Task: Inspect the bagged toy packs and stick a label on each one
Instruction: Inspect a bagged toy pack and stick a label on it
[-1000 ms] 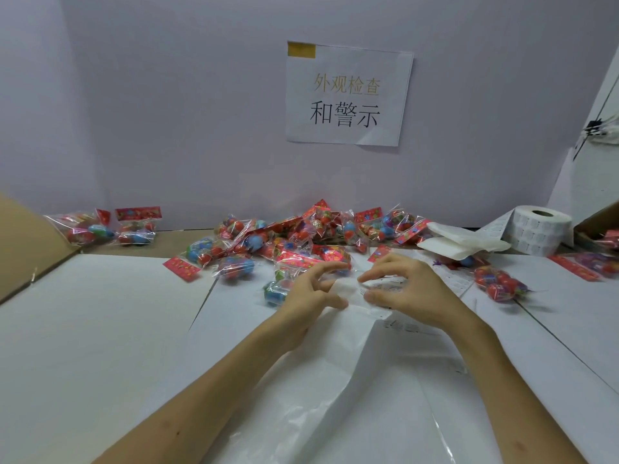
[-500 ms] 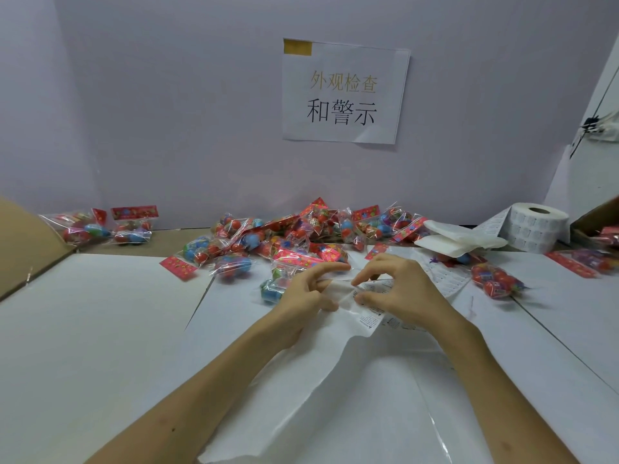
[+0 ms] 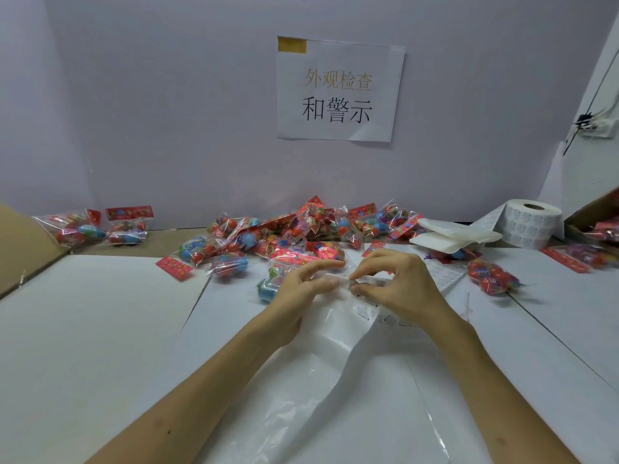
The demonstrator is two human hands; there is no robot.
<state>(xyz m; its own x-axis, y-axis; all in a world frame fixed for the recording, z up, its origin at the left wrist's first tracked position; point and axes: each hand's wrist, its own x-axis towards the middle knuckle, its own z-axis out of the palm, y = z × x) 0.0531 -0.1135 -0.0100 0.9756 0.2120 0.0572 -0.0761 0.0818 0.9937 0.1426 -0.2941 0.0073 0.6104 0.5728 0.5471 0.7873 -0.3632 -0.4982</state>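
Note:
A long white label strip (image 3: 348, 333) runs from the table's near edge up to my hands at mid-table. My left hand (image 3: 303, 286) pinches its upper end from the left. My right hand (image 3: 398, 286) pinches a small printed label (image 3: 370, 281) at the same end. A heap of bagged toy packs (image 3: 294, 236), clear bags with red header cards and coloured balls, lies just beyond my hands. One blue pack (image 3: 268, 289) sits partly hidden by my left hand.
Two packs (image 3: 97, 229) lie at the far left by a cardboard flap (image 3: 23, 249). A label roll (image 3: 532, 226) and folded white sheets (image 3: 452, 234) stand at the back right. A loose pack (image 3: 490, 279) lies to the right, more in a box (image 3: 603, 226).
My hands have drawn closer together at the strip's top end, and the strip's upper part has buckled. The packs have not moved.

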